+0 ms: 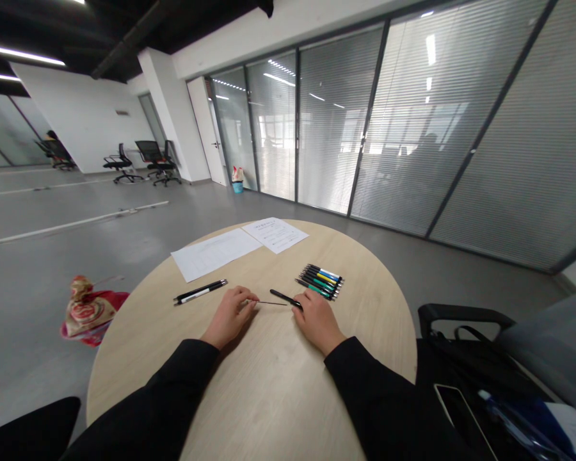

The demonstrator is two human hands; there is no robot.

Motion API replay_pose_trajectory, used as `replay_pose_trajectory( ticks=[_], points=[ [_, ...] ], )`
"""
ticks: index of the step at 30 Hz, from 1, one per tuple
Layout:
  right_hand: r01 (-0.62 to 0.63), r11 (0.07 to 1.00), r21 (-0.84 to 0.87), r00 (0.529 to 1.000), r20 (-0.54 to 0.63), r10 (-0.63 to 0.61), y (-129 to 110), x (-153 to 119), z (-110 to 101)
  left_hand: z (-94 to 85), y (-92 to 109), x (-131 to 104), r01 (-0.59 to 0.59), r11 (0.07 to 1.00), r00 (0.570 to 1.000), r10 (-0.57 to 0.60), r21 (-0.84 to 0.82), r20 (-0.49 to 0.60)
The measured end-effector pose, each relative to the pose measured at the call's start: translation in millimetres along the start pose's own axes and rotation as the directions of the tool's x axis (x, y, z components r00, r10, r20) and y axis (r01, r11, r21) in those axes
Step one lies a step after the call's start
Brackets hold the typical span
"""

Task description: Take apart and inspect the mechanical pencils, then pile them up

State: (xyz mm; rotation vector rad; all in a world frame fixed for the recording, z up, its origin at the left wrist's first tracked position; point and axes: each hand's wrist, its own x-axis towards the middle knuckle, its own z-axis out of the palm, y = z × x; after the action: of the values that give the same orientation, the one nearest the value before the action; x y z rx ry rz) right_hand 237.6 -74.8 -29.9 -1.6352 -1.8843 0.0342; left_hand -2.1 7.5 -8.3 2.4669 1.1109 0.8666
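Note:
Over the middle of the round table, my left hand (231, 315) pinches one end of a thin dark pen refill (272, 303), which points to the right. My right hand (317, 320) is closed on a black pen barrel (284, 297), its far end tilted up and left. The refill's tip lies just below the barrel, close to my right fingers; whether they touch I cannot tell. Beyond my right hand lies a row of several pens (320, 282) with black, green, yellow, blue and white parts. Two pens (200, 292), black and black-and-white, lie left of my left hand.
Two paper sheets, one blank-looking (216, 253) and one printed (276, 235), lie at the far side of the wooden table (269, 397). A chair (465, 314) holding a phone (465, 419) stands at the right. A red-and-tan bag (89, 310) is beyond the left edge.

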Motion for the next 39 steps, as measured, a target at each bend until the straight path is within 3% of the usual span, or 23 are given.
replay_pose_trajectory(
  ticks=[11, 20, 25, 33, 39],
  points=[
    [0.094, 0.995, 0.037, 0.995, 0.035, -0.095, -1.3, -0.1, -0.5, 2.1, 2.3, -1.3, -0.045, 0.998, 0.998, 0.047, -0.037, 0.052],
    [0.102, 0.994, 0.041, 0.995, 0.016, -0.103, -1.9, -0.9, 0.9, 2.6, -1.9, -1.3, -0.036, 0.999, 0.999, 0.035, -0.022, -0.027],
    [0.081, 0.996, 0.043, 0.996, -0.043, -0.079, -1.8, -1.9, 1.2, 3.7, -1.0, -1.3, -0.063, 0.997, 0.998, 0.063, -0.039, 0.006],
    [0.102, 0.994, 0.03, 0.995, -0.013, -0.102, -0.4, -1.0, 2.5, 2.2, 5.1, -1.2, -0.075, 0.993, 0.996, 0.078, -0.087, 0.032],
    [0.087, 0.996, 0.022, 0.996, -0.004, -0.087, -1.1, -1.4, 1.1, 3.0, -3.0, -1.0, -0.019, 1.0, 0.999, 0.019, -0.007, -0.042]
  ],
)
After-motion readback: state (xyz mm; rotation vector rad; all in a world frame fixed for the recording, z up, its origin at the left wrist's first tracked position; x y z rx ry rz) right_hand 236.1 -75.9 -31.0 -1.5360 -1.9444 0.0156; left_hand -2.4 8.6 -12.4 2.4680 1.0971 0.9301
